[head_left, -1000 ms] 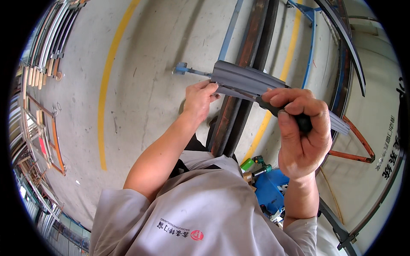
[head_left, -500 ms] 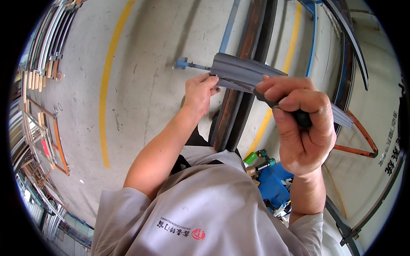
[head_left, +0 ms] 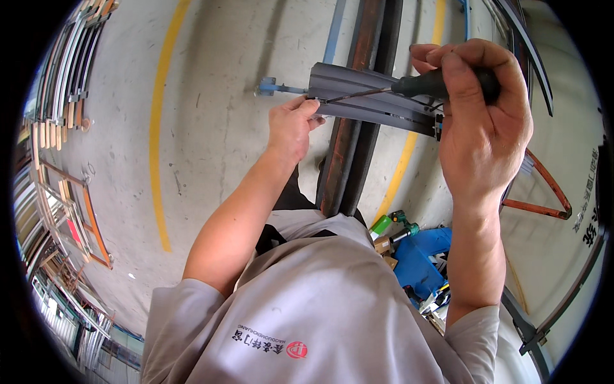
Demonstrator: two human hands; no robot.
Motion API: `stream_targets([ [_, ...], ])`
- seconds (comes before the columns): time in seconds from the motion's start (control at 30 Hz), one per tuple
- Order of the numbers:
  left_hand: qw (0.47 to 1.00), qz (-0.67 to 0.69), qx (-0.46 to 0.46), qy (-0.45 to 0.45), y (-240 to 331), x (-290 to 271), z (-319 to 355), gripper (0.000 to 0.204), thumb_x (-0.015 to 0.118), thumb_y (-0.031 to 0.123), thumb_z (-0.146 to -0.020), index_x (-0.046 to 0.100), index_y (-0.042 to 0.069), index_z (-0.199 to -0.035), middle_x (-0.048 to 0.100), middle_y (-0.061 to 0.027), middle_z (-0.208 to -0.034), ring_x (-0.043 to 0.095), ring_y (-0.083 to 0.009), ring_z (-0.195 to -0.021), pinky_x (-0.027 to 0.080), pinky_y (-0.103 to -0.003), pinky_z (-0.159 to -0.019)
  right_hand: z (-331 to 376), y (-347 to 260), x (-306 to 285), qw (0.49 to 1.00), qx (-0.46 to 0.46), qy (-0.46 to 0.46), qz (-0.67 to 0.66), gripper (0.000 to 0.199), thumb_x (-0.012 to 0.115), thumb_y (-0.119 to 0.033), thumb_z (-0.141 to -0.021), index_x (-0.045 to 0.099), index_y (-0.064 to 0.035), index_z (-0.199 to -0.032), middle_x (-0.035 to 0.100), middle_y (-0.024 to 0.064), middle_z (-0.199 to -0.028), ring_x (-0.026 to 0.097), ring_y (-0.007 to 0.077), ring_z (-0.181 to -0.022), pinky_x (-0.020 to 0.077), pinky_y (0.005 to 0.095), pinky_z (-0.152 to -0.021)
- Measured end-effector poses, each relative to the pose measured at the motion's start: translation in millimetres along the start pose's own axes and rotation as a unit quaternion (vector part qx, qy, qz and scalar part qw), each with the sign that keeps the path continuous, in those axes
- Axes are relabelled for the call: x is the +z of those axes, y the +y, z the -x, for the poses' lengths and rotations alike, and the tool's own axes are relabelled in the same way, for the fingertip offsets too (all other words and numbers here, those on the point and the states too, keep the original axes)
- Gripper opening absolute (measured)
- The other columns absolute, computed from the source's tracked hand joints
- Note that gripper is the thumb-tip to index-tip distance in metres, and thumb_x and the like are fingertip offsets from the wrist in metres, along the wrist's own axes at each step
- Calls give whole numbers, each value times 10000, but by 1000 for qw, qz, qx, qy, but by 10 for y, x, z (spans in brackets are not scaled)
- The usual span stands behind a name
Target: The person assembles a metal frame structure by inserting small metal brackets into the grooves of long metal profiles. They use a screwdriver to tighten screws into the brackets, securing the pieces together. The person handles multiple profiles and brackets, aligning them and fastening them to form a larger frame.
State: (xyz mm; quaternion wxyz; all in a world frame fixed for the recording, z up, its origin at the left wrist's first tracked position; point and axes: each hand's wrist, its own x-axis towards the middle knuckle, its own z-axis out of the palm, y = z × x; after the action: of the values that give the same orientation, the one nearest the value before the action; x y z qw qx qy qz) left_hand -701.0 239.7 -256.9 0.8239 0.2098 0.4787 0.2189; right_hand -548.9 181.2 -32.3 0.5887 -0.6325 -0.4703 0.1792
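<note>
My right hand (head_left: 485,125) is closed around the dark handle of a screwdriver (head_left: 414,85). Its thin shaft slopes down leftward, and the tip meets the left end of a grey metal profile (head_left: 355,78) near my left fingertips. Thumb and fingers of my left hand (head_left: 289,130) pinch that end at its near edge. A small dark piece shows by the thumb; what it is I cannot make out. The profile lies crosswise over two dark, rusty steel beams (head_left: 348,153), and part of its right side is behind my right hand.
A blue metal bracket (head_left: 272,86) sticks out left of the profile. At lower right are a blue bin (head_left: 419,259) of tools and a green-black power drill (head_left: 403,224). Stacked frames and bars (head_left: 70,83) stand far left. An orange-brown frame (head_left: 550,189) juts out at right.
My right hand has moved up and to the right, swinging the screwdriver handle higher, so the shaft now rises to the right. The left hand keeps its pinch at the profile's end.
</note>
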Motion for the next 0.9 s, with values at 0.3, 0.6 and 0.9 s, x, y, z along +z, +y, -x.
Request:
stream_targets([
  [0.3, 1000, 12, 8, -10, 6, -1, 18, 303, 673, 58, -990, 694, -108, -1242, 733, -147, -1153, 688, -244, -992, 563, -409, -868, -66, 244, -228, 983, 99, 152, -25, 100, 633, -4, -1041, 620, 51, -1123, 707, 105, -996, 766, 222, -953, 630, 314, -880],
  [0.6, 999, 15, 22, -22, -23, -30, 9, 272, 671, 32, -983, 695, -111, -1213, 724, -150, -1136, 676, -251, -983, 559, -435, -877, 99, 449, -397, 956, 122, 246, -105, 128, 662, -47, -1040, 599, 31, -1119, 702, 132, -1011, 775, 251, -943, 650, 330, -859],
  [0.9, 1000, 10, 13, -14, -37, 3, 6, 285, 684, 60, -982, 715, -107, -1211, 736, -131, -1122, 695, -214, -970, 585, -391, -844, -19, -221, -350, 954, -54, -234, 179, 231, 661, 56, -935, 614, 41, -1161, 711, 209, -1104, 727, 340, -1029, 588, 413, -929],
])
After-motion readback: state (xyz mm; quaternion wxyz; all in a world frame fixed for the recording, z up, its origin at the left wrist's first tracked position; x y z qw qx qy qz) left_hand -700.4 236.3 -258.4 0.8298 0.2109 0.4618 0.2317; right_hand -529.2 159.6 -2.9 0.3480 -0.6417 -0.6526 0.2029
